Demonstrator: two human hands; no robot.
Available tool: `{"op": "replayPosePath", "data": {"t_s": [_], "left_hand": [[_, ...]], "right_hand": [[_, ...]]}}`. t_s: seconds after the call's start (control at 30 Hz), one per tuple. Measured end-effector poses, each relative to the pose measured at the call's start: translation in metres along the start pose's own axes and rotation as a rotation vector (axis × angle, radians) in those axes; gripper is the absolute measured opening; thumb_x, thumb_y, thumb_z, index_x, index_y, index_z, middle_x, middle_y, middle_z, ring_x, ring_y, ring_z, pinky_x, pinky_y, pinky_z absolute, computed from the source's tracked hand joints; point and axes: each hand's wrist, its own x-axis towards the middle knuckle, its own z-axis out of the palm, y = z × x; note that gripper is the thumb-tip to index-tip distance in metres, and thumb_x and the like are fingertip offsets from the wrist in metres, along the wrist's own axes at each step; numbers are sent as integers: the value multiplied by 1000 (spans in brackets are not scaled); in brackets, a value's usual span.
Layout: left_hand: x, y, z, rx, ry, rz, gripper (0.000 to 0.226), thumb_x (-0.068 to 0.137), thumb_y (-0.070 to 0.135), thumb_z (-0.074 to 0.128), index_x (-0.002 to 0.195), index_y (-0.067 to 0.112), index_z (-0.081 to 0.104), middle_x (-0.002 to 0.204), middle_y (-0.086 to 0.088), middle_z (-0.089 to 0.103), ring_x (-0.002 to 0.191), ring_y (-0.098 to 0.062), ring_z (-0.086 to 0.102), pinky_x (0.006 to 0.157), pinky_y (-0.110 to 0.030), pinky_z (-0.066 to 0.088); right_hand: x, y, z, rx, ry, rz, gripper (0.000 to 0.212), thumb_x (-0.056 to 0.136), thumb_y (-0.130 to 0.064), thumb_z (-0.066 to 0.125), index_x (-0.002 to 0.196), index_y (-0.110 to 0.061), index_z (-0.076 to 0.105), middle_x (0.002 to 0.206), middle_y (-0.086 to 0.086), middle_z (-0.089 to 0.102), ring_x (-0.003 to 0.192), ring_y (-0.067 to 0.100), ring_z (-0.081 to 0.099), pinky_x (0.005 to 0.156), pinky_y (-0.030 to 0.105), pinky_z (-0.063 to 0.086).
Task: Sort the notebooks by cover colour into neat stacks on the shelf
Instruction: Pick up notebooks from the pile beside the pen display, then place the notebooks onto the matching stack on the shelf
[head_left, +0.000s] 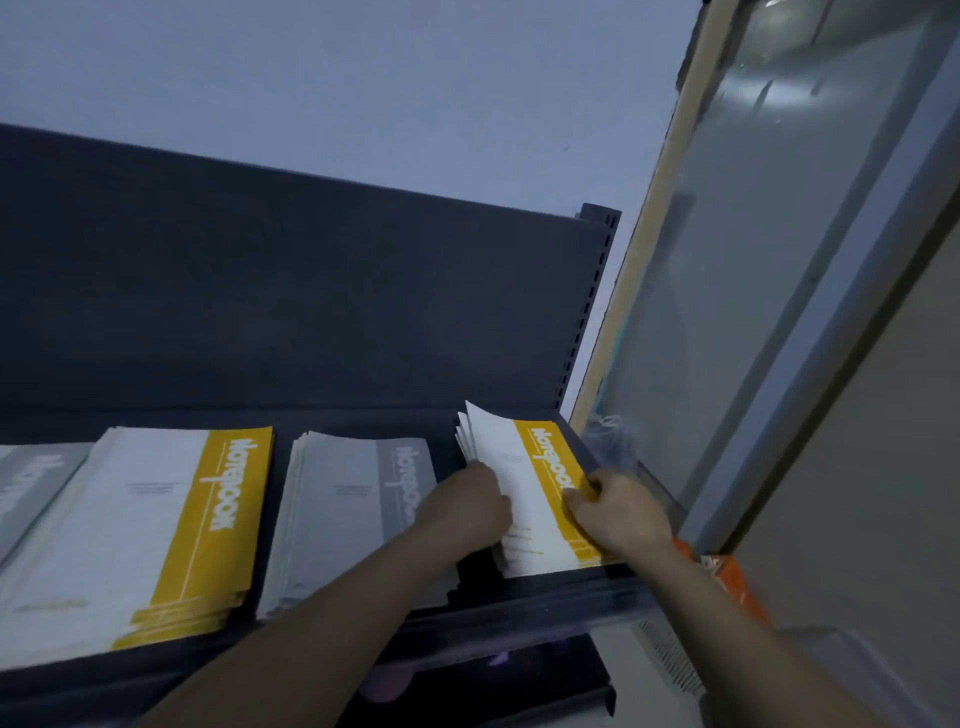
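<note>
At the far left edge, a grey-banded stack (28, 493) is lying on the dark shelf (545, 603), cut off by the frame. Just beside it, a tall yellow-banded stack (171, 530) is sitting with its lower covers fanning out a little toward the front lip. Next comes a second grey stack (353, 504), apart from the yellow one by a narrow strip of bare shelf, its near corner hidden by my left forearm.

My left hand (467, 509) is reaching across that grey stack, and its fingers are curling onto the left edge of the yellow-banded bundle (519, 467), gripping it. This bundle is lying at the right end of the shelf, close to the slotted upright (592, 291), and its far corners are splaying upward unevenly.

My right hand (618, 512) is clamping the bundle's right side, thumb pressing on the yellow band and fingers wrapping its edge.

Further right, an orange box (727, 577) is showing behind my right wrist, below a frosted glass door (753, 260).
</note>
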Motion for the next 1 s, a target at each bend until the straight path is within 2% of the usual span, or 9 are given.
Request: {"op": "replayPosePath", "data": {"t_s": [0.07,0.1,0.17,0.2,0.33,0.47,0.6,0.77,1.0], "left_hand": [[-3,2,0,29,2,-20,22,99,30,42,80,21,44,79,5,48,85,-16,54,78,-29,49],[-5,3,0,42,1,-29,20,98,34,43,88,19,50,88,3,55,91,-17,57,84,-31,51],[-11,3,-5,73,54,-30,33,97,39,44,116,15,55,114,-2,62,104,-20,59,89,-35,51],[-15,2,-9,91,94,-30,37,96,40,45,123,15,53,122,-3,61,109,-21,58,89,-34,49],[-34,-12,-37,285,298,-68,38,96,38,47,126,15,53,129,-4,58,117,-24,54,89,-32,45],[-62,-41,-72,551,417,-140,30,97,36,46,114,13,54,120,-7,59,111,-27,56,77,-32,43],[-101,-80,-109,706,510,-241,28,96,32,47,114,12,55,120,-6,55,114,-25,51,76,-34,45],[-157,-130,-149,885,532,-434,32,95,32,47,119,12,56,122,-7,55,115,-25,51,86,-34,43],[-241,-198,-199,926,543,-667,34,95,33,49,121,13,54,125,-6,55,116,-25,52,87,-35,42]], "right_hand": [[2,1,-2,-10,-10,-28,46,87,-50,51,120,-19,60,126,6,54,109,25,58,84,33,46],[3,0,-4,-11,-7,-43,46,86,-47,53,121,-19,59,127,7,51,112,26,56,85,33,46],[4,-3,-5,-18,32,-100,44,84,-40,56,122,-17,58,126,10,51,115,28,52,86,34,46],[5,-7,-5,-20,61,-135,42,84,-35,55,121,-16,58,126,11,51,115,29,51,87,34,46],[3,-35,-4,0,128,-326,38,88,-27,55,123,-13,57,124,10,52,116,30,48,88,36,44],[-8,-86,2,48,154,-549,44,89,-28,56,130,-13,52,122,10,54,116,30,48,90,35,41],[-29,-148,11,54,89,-737,43,89,-31,54,130,-15,52,123,6,54,116,26,48,93,35,42],[-64,-223,29,-30,12,-958,41,92,-36,53,128,-18,53,126,7,53,118,27,47,96,37,39],[-132,-328,54,-92,-43,-1154,45,92,-38,51,132,-18,50,131,7,50,121,28,45,99,38,38]]}}
